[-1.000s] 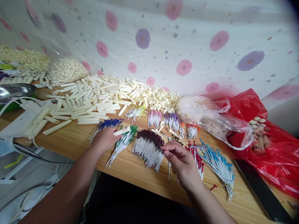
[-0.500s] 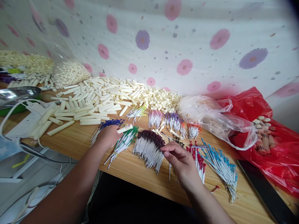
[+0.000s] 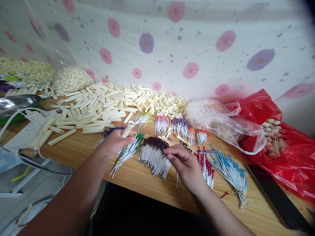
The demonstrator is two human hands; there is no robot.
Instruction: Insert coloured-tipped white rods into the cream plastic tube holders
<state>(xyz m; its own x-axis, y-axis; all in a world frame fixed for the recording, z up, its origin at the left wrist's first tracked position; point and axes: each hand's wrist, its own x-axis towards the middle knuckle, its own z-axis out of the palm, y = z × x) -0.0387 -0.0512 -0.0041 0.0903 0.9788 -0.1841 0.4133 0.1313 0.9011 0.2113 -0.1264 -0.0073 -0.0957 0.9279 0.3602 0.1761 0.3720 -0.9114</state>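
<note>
Left hand (image 3: 113,142): holds cream tube (image 3: 127,129), tilted, near green-tipped sticks (image 3: 129,149). Right hand (image 3: 185,165): fingertips at maroon-tipped sticks (image 3: 154,158); grip unclear.

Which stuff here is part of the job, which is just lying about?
In the job, it seems:
- cream tube, in the left hand
- dark-tipped sticks, by the right hand
- green-tipped sticks, beside the left hand

Apparently just lying about:
- black slab
- metal bowl
- white strip with cables

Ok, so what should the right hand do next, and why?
Probably the right hand should pinch one of the dark-topped sticks, because its fingertips are right by that pile's edge, while the left hand already holds a white tube.
</note>
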